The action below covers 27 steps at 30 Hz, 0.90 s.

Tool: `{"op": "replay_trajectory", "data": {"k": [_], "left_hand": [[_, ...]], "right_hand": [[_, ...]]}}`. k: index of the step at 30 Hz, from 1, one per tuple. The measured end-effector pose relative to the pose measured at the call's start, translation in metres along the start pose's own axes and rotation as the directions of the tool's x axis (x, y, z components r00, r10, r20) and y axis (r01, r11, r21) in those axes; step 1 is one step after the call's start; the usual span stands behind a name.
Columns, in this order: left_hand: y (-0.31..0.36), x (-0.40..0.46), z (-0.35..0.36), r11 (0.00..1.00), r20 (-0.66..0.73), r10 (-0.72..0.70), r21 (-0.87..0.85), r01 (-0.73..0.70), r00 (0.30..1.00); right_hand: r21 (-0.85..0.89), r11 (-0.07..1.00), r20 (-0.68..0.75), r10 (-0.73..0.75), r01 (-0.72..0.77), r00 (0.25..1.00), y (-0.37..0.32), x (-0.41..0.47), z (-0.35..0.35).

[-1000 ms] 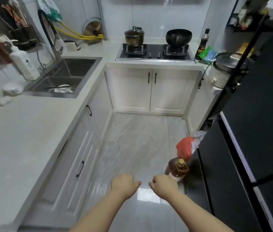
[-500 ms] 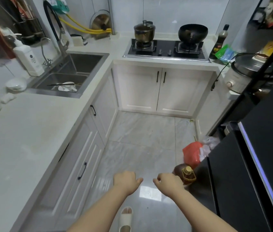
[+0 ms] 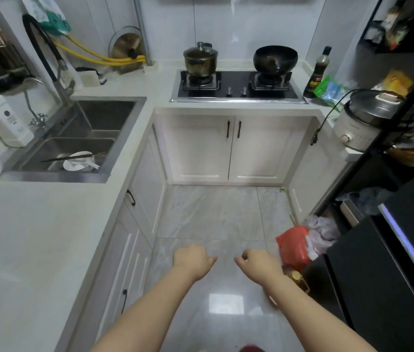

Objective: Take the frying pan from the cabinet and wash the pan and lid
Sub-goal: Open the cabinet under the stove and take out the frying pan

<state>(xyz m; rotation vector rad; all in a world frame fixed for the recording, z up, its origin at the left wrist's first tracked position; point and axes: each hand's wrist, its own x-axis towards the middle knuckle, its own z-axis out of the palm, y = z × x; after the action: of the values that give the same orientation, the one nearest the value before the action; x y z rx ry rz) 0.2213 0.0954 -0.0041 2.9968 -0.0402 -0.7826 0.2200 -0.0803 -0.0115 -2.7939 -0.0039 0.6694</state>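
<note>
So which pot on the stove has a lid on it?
The shiny metal pot on the left burner has a lid with a knob on top. The black wok on the right burner is open, with no lid.

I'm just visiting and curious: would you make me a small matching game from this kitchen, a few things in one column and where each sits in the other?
Things:
1. lidded pot
2. black wok
3. white bowl
4. red bag

Places:
A. in the sink
B. on the floor
C. left burner of the stove
D. right burner of the stove

Pairs: 1-C, 2-D, 3-A, 4-B
</note>
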Motion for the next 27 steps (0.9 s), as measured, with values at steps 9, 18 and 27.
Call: {"op": "replay_trajectory", "data": {"k": [9,18,27], "left_hand": [[0.005,0.064,-0.036,1.000,0.000,-0.009,0.013,0.009,1.000],[0.041,0.143,-0.085,0.994,-0.015,-0.104,-0.040,0.103,0.994],[0.055,0.187,-0.113,0.986,0.001,-0.158,-0.051,0.158,0.987]], "right_hand": [[-0.032,0.999,0.026,-0.014,0.015,1.000,-0.005,0.063,-0.043],[-0.049,0.994,0.049,-0.095,0.097,0.994,0.021,0.157,-0.097],[-0.046,0.992,0.091,-0.112,0.117,0.989,0.035,0.220,-0.129]]}}
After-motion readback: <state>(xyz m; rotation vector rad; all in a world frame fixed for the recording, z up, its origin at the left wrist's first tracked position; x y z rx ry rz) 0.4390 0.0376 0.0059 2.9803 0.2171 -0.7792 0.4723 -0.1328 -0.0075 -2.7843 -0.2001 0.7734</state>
